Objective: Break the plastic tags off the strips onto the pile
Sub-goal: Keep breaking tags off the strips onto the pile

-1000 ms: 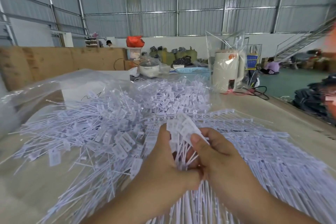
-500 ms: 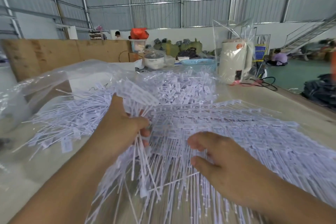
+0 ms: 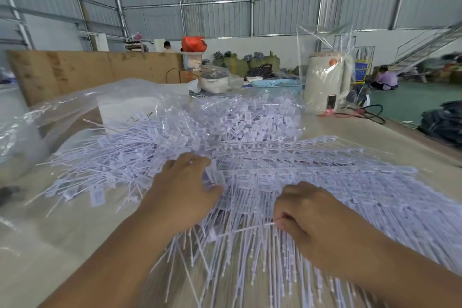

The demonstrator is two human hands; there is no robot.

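Room: corrugated metal walls, steel framing, green floor at right.
Surface: pale worktable [image 3: 62, 237], matte; crinkled clear plastic sheet [image 3: 82, 105] at left.
Pile [image 3: 160, 147]: loose white tags, thin stems, flat rectangular heads.
Strips [image 3: 350, 182]: comb-like rows, right of pile.
Left hand [image 3: 185, 190]: fingers spread flat on tags.
Right hand [image 3: 317, 217]: pinching a thin strip rod.
Kettle [image 3: 325, 85]: cream, bagged.

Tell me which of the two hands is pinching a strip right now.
The right hand: its fingers curl and pinch the end of a white strip lying across the stack. The left hand lies flat with spread fingers on the tags, gripping nothing.
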